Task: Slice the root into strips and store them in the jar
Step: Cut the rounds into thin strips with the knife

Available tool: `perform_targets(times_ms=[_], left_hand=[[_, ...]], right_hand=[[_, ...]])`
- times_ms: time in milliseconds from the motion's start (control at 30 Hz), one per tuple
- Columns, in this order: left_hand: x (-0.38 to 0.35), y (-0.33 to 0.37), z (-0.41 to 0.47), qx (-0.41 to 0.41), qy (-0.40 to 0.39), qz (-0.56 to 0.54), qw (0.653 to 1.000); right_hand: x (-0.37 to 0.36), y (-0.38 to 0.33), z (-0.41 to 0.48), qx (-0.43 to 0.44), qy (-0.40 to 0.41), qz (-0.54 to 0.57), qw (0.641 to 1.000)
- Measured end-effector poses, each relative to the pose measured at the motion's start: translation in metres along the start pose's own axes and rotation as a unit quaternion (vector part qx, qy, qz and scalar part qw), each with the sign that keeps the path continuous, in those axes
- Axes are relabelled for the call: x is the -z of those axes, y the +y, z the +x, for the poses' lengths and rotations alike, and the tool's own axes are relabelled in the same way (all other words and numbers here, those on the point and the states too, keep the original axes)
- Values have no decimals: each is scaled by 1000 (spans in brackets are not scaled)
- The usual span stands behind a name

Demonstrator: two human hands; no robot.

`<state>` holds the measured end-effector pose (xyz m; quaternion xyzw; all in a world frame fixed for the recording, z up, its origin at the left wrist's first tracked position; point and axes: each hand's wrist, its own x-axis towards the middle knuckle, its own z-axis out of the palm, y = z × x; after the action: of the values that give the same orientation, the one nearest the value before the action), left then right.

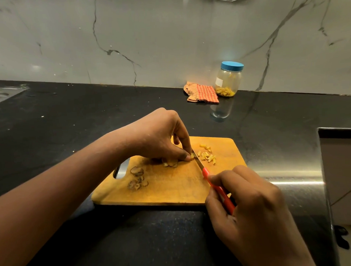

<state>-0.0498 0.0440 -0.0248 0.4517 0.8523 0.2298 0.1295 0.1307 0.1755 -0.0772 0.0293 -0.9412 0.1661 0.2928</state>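
On the wooden cutting board (172,188) my left hand (161,137) pinches a small piece of root (192,156) under its fingertips. My right hand (250,205) grips a knife by its red handle (218,189), and the blade (198,162) rests against the root beside my left fingers. Several yellow strips (208,156) lie to the right of the blade. Brown peel scraps (136,177) sit on the board's left part. A clear jar (228,80) with a blue lid on stands at the back by the wall, with yellow strips at its bottom.
An orange checked cloth (202,92) lies left of the jar. The black counter (70,120) runs to a marble wall. A steel edge (291,180) borders the counter on the right, and a sink rim (2,93) shows at far left.
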Motion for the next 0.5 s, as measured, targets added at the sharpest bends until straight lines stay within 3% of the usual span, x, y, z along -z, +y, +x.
perform_targets(times_ms=[500], left_hand=[[1, -3, -2, -3, 8, -25, 1000]], right_hand=[[19, 0, -9, -33, 77, 13, 996]])
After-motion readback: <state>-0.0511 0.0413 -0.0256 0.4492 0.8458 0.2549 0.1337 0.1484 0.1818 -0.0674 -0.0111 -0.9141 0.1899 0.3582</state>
